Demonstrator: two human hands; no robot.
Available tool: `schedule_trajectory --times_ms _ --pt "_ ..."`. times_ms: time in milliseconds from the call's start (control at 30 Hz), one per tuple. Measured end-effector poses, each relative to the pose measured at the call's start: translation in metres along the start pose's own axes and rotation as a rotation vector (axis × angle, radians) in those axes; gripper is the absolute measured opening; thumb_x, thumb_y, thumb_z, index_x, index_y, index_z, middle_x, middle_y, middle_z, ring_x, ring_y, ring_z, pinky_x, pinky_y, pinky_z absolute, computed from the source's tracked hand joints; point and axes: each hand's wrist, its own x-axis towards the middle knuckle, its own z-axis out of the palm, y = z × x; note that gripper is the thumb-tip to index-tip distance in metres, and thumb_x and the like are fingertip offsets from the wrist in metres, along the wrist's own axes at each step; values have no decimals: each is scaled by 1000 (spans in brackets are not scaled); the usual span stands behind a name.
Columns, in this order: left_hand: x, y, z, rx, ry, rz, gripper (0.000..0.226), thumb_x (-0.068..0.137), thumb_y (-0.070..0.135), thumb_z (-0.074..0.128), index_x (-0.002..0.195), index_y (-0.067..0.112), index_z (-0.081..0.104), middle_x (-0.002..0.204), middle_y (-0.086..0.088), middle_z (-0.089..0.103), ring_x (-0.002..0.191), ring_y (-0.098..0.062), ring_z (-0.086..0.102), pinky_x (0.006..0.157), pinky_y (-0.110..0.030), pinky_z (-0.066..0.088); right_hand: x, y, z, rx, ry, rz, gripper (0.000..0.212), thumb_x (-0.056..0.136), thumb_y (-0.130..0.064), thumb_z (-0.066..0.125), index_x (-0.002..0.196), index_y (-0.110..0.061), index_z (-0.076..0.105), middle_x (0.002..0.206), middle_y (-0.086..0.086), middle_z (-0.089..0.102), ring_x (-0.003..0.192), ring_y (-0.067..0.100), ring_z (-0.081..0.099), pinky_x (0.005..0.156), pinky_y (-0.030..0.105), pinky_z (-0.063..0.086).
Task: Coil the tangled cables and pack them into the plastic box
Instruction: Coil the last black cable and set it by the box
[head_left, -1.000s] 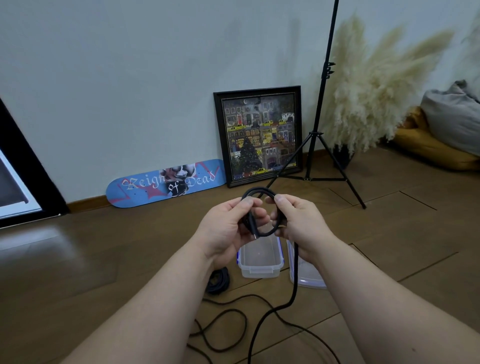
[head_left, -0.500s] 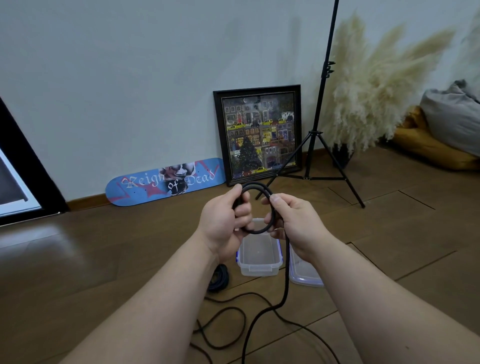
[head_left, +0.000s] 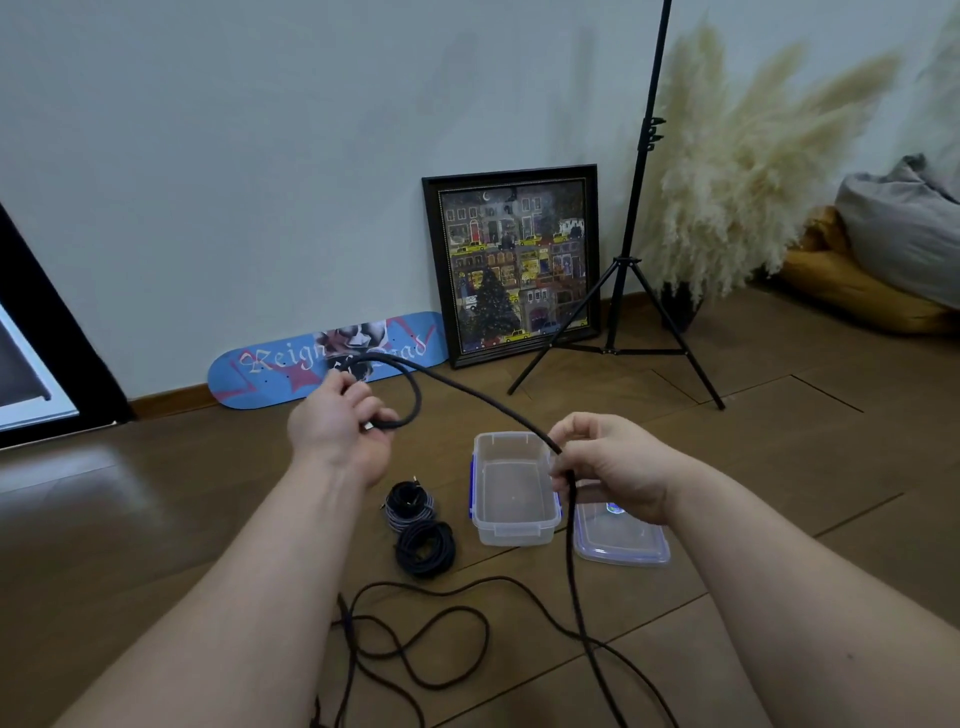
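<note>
— What were the fingers doing?

— The left hand (head_left: 340, 431) had its fingers curled round the black cable (head_left: 467, 395), gripping a single loop near the cable's end; a metal tip showed just at the fingertips; the right hand (head_left: 608, 467) pinched the same cable between thumb and curled fingers, a little lower and apart from the left.

— And how did the cable run?

— It arched from the left hand's loop across to the right hand; below the right hand it dropped straight to the wooden floor (head_left: 779, 441), where the slack lay in loose, crossing curves.

— Where was the box?

— The clear plastic box (head_left: 514, 530) stood open on the floor between the two forearms; its lid (head_left: 623, 545) lay flat just beside it, under the right hand; two coiled cables (head_left: 418, 525) lay touching one another near the box's other side.

— Beyond that?

— A blue skateboard deck (head_left: 270, 374) and a framed picture (head_left: 511, 265) leaned on the wall; a black tripod stand (head_left: 631, 291) stood beside them.
</note>
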Motion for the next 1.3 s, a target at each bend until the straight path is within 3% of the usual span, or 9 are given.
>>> schedule_trajectory --times_ms 100,200,333,533,633,767,1067,1167,1300 --pt "3 3 -4 -25 34 16 30 103 16 39 73 20 41 53 10 28 41 -9 21 57 -23 26 6 7 -4 -85 130 -37 5 92 -2 57 90 -7 58 75 11 62 58 16 60 62 30 53" --pt "6 3 -3 -34 41 23 30 104 19 37 74 20 42 54 10 30 40 -9 23 58 -23 28 13 7 2 -226 282 -11 22 100 -26 51 86 -10 56 66 9 59 51 18 56 50 28 46" --pt "7 -3 -4 33 -4 27 29 104 19 36 75 21 41 58 9 32 42 -8 26 62 -23 31 19 4 9 -509 463 -119 23 102 -27 40 95 -13 56 75 3 55 65 20 49 55 29 38" --pt "10 -6 -8 157 -45 82 30 106 21 34 76 20 42 52 8 35 42 -8 29 58 -24 30 17 -6 24 -1285 197 -41 43 96 -9 41 127 -33 58 95 1 65 82 24 61 63 30 50" --pt "10 -5 -10 172 -64 65 34 107 29 34 76 20 44 51 8 36 41 -9 29 58 -24 29 14 -4 24 -1110 295 -253 30 98 -21 45 124 -29 58 98 -1 68 87 21 62 72 36 55" --pt "8 -2 -11 180 -84 52 44 106 40 30 77 17 53 53 8 38 44 -9 27 58 -23 28 9 -7 25 -801 349 -449 13 95 -21 57 108 -21 61 77 -13 60 79 13 59 75 36 53" --pt "5 2 -8 187 -50 -4 39 106 31 35 81 18 61 54 10 40 46 -6 31 64 -22 30 15 -1 14 -978 559 -240 18 97 -22 50 110 -24 62 101 -1 67 91 22 60 73 33 53" --pt "5 -1 -7 234 -77 14 34 106 29 36 81 19 56 55 10 42 45 -6 34 63 -22 30 16 -3 17 -1115 453 -178 21 96 -19 49 108 -25 65 100 1 66 90 23 60 71 32 52" --pt "3 -10 -4 378 -150 67 30 106 25 38 82 19 55 53 11 44 46 -4 36 59 -21 28 10 -12 28 -1320 -11 -157 20 91 -24 57 105 -21 72 95 -3 69 88 18 63 78 34 55"
